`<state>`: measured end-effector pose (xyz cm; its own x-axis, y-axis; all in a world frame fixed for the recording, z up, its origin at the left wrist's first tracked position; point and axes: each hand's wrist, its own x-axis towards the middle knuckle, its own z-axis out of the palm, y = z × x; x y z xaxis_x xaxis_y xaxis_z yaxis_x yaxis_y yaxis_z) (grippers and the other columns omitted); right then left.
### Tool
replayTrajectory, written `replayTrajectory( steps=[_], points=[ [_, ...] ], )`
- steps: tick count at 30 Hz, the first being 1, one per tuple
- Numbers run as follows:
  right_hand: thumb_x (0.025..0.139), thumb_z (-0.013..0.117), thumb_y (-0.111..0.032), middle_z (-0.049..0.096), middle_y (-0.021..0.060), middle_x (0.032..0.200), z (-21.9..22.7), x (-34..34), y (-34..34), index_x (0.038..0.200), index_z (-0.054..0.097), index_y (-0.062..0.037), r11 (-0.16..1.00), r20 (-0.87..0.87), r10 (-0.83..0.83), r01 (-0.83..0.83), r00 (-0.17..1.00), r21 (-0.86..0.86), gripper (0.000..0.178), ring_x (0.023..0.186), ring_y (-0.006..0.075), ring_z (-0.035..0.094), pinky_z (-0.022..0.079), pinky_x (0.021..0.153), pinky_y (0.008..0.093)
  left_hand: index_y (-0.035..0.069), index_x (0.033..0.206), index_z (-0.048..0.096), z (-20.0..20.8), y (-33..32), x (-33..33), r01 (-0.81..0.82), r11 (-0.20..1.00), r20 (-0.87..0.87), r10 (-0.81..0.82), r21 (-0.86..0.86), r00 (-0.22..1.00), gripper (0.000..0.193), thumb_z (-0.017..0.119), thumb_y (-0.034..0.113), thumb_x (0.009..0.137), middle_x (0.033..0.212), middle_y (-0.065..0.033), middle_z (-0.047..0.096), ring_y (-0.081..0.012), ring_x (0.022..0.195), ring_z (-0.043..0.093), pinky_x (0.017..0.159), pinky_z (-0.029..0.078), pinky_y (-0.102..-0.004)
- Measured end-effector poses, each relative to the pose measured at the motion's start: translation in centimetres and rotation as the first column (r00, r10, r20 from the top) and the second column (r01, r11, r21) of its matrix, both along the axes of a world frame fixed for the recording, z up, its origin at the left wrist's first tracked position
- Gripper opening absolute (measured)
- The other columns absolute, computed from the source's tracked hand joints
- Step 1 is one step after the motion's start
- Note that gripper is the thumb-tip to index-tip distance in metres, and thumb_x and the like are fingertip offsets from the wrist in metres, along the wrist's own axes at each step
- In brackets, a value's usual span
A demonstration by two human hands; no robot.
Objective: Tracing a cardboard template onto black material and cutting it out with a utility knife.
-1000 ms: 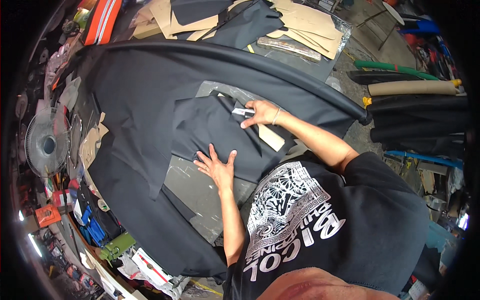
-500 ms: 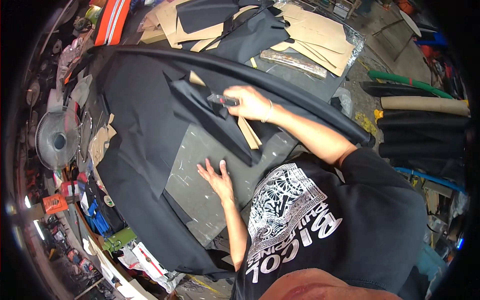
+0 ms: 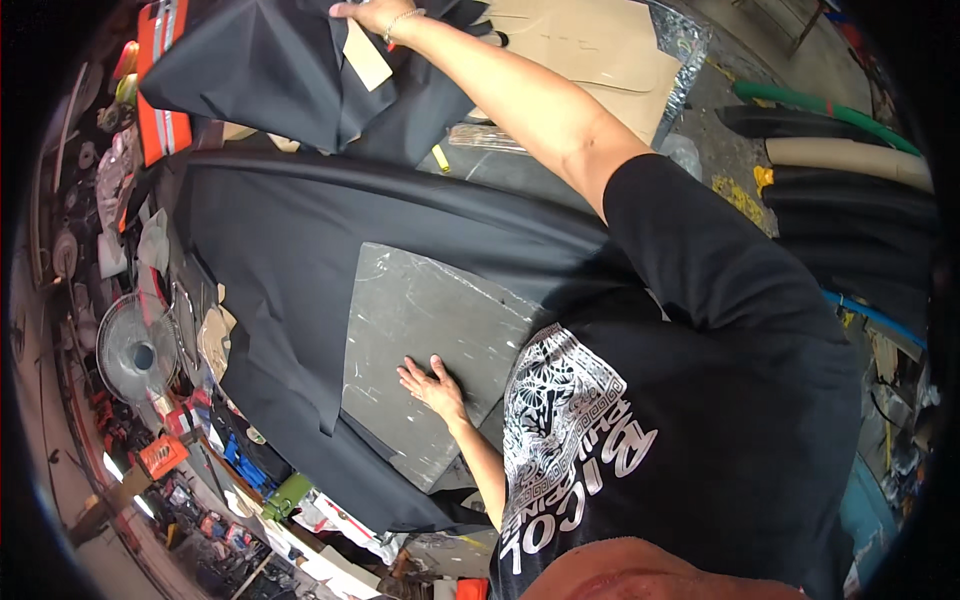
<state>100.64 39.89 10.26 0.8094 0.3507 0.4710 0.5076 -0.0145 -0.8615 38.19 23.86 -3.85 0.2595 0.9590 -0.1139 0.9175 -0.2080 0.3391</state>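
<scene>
My left hand [image 3: 437,390] rests with fingers spread on a scuffed dark grey board [image 3: 410,310]. My right arm reaches to the far side, where my right hand [image 3: 378,16] is closed on a cut piece of black fabric [image 3: 255,75]; the picture's top edge cuts off part of this hand. A beige strip of card [image 3: 366,57] hangs just below it against the fabric. Between my hands, a large sheet of black fabric [image 3: 270,260] lies around the board, with a thick rolled fold [image 3: 400,180] along its far side.
Large beige paper patterns [image 3: 590,40] lie at the far right, near a clear-wrapped bar [image 3: 487,137]. An orange piece with silvery stripes [image 3: 163,90] is at the far left. A fan [image 3: 138,345] stands left of the table; rolls of material [image 3: 850,165] lie on the right.
My right hand has moved from mid-table to the far side, bringing cut black fabric and the beige strip. The dark tool it held is no longer visible. My left hand stays on the board.
</scene>
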Motion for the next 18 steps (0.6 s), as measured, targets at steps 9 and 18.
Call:
replayTrajectory(
  steps=[9,18],
  points=[
    [0.099,0.061,-0.011,0.060,0.0017,0.082,-7.8,0.2,-24.8,0.124,0.056,-0.0060,0.842,-0.495,0.357,-0.043,0.792,0.537,0.027,0.060,0.0116,0.058,0.053,0.056,0.0272,0.006,0.150,0.041,1.7,2.8,2.4,0.028,0.984,0.180,0.004,-0.177,0.984,0.073,0.072,0.039,0.093,0.158,-0.0252,0.033,-0.0421,0.146,0.030,0.119,0.029,-0.0512],
    [0.095,0.070,-0.029,0.072,0.0050,0.094,-10.1,-5.2,-43.5,0.107,0.064,-0.0019,0.979,-0.730,-0.115,-0.047,0.674,-0.198,0.030,0.064,0.0108,0.069,0.049,0.049,0.0210,0.005,0.137,0.057,7.2,2.3,20.0,0.407,0.891,0.298,-0.452,0.201,0.841,0.048,0.070,0.026,0.096,0.147,-0.0220,0.048,-0.0377,0.139,0.044,0.116,0.033,-0.0479]
  ],
)
